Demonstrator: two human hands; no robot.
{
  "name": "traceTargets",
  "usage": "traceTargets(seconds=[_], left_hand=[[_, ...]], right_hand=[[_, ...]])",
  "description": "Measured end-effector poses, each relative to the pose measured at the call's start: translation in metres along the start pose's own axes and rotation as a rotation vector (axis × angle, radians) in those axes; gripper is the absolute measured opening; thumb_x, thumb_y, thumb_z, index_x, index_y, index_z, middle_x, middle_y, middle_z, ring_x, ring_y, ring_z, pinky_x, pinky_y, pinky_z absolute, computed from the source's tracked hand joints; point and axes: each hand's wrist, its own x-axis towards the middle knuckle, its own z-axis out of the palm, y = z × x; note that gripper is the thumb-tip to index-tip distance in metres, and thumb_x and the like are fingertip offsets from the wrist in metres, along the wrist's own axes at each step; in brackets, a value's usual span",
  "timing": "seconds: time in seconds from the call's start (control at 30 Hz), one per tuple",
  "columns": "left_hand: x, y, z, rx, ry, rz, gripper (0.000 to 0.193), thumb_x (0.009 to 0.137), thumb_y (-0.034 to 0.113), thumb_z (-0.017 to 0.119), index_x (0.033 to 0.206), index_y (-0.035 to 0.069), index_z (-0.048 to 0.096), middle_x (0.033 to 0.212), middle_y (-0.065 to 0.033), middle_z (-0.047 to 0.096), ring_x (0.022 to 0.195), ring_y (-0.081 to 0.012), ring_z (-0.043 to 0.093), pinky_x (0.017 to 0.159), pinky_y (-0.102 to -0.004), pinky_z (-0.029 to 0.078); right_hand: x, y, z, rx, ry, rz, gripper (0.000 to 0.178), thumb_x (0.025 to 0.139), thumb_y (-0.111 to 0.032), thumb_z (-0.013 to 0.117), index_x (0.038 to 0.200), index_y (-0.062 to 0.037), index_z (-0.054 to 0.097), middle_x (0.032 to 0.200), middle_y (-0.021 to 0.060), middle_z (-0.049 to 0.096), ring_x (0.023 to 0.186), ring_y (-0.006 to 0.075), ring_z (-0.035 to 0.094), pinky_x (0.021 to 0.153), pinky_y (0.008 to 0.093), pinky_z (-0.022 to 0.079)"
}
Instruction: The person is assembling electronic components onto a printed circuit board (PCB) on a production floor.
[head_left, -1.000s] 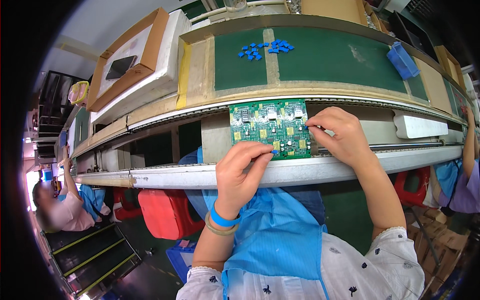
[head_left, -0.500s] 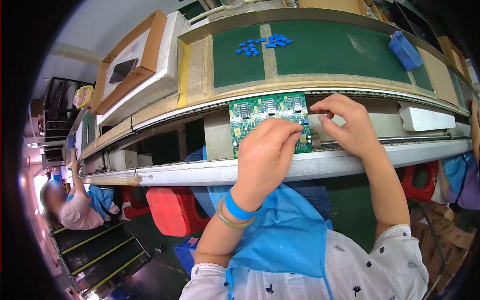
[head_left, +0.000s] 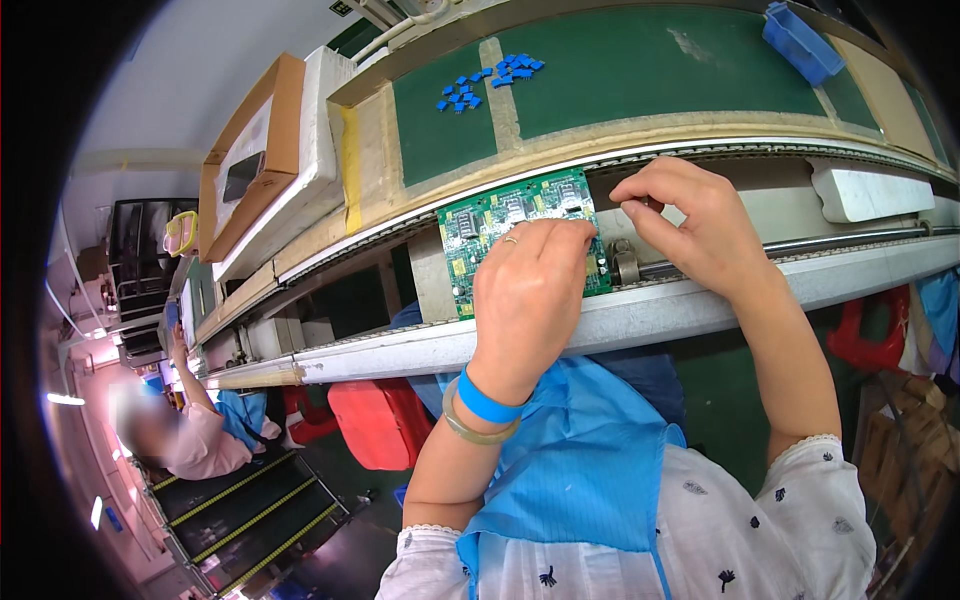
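Observation:
A green circuit board [head_left: 513,208] lies across the two rails of a conveyor, crowded with small black, yellow and white parts. My left hand [head_left: 532,285] reaches over the board's front part. Its fingers are pressed together at the right side of the board, and whatever they pinch is hidden. Just right of the board, my right hand [head_left: 700,225] hovers with the index finger curled toward the thumb. A small dark spot shows between those fingers, too little to name. Several small blue components [head_left: 515,70] lie scattered on the green mat [head_left: 650,80] beyond the rails.
The front rail [head_left: 700,290] runs between my body and the board. A blue bin [head_left: 803,45] stands far right, and a white block [head_left: 870,190] lies nearer. At left sits a cardboard box [head_left: 283,135] on white foam. A co-worker [head_left: 215,440] sits far left by a red stool [head_left: 383,422].
My left fingers have shifted to the board's right side, over the spot where a blue component showed. My right hand stays raised beside the board, its fingers curled closer. The view has tilted.

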Motion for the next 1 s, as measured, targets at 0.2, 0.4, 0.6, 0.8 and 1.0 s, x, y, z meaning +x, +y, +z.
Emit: traceTargets(seconds=[0.2,0.4,0.6,0.8,1.0], left_hand=[[-0.0001,0.0017,0.0061,0.06,-0.038,0.021,0.011,0.082,0.0,0.072,0.091,0.005,0.069,0.086,-0.0105,0.07,0.079,-0.0306,0.068,0.069,-0.04,0.053],[0.0017,0.0002,0.0055,0.127,-0.013,0.054,0.013,0.081,0.0,0.072,0.091,0.007,0.068,0.084,-0.0099,0.069,0.077,-0.0298,0.067,0.067,-0.0399,0.053],[0.001,0.0002,0.0055,0.117,-0.022,0.051,0.013,0.081,0.0,0.072,0.091,0.007,0.068,0.084,-0.0098,0.069,0.078,-0.03,0.067,0.068,-0.0399,0.053],[0.0001,-0.001,0.0073,0.095,-0.021,0.063,0.013,0.081,-0.001,0.071,0.091,0.006,0.068,0.085,-0.0102,0.069,0.079,-0.0306,0.067,0.069,-0.0399,0.053],[0.0018,-0.0007,0.0075,0.096,-0.048,0.041,0.012,0.08,0.0,0.072,0.091,0.005,0.068,0.084,-0.0104,0.069,0.08,-0.0305,0.067,0.07,-0.0398,0.053]], right_hand=[[-0.0016,0.0017,-0.0025,0.012,0.016,-0.005,0.015,0.085,-0.007,0.067,0.098,-0.0021,0.072,0.092,0.0125,0.069,0.079,0.0283,0.068,0.07,0.0342,0.055],[0.0003,0.0008,-0.0018,0.012,0.022,-0.024,0.015,0.085,-0.008,0.067,0.098,-0.0021,0.073,0.092,0.0125,0.07,0.079,0.0282,0.068,0.07,0.0342,0.055],[-0.0006,0.001,-0.0014,0.014,0.023,-0.02,0.015,0.086,-0.008,0.066,0.098,-0.0021,0.072,0.092,0.0124,0.069,0.078,0.0281,0.068,0.069,0.0341,0.054],[-0.0022,0.0008,-0.0013,0.028,0.016,-0.002,0.015,0.086,-0.008,0.066,0.098,-0.0016,0.072,0.091,0.0125,0.069,0.078,0.0275,0.067,0.069,0.0339,0.054],[-0.0011,0.0034,-0.0014,0.032,0.02,0.009,0.015,0.086,-0.008,0.066,0.099,-0.0016,0.072,0.091,0.0126,0.068,0.078,0.0275,0.067,0.069,0.0336,0.054]])
